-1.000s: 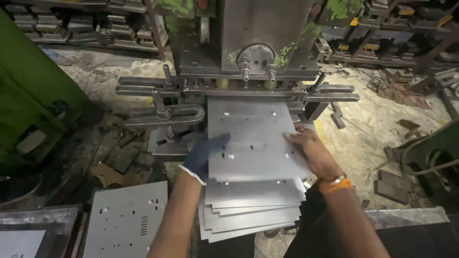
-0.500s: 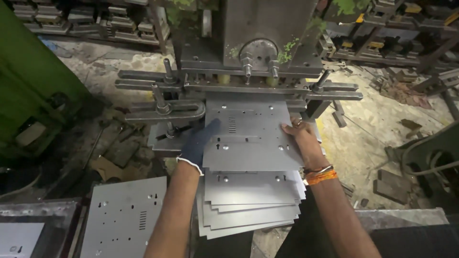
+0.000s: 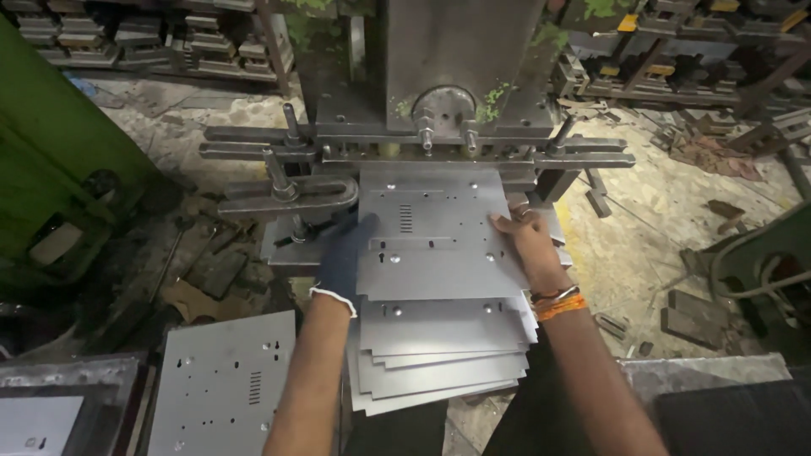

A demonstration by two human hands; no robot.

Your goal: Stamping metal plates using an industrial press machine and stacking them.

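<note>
The gloved left hand [image 3: 345, 253] and bare right hand [image 3: 525, 243] grip opposite edges of the flat grey perforated metal sheet [image 3: 435, 232], its far end under the grey steel press [image 3: 448, 127], above the near stack [image 3: 443, 355].

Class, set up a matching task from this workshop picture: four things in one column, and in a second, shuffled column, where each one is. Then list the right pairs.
Things
1. left hand
2. right hand
3. top metal sheet
4. punched sheet

Places
A. lying apart, lower left
B. gloved, on the top sheet's left edge
C. bare, on the top sheet's right edge
D. reaching under the press

Pairs: 1-B, 2-C, 3-D, 4-A
</note>
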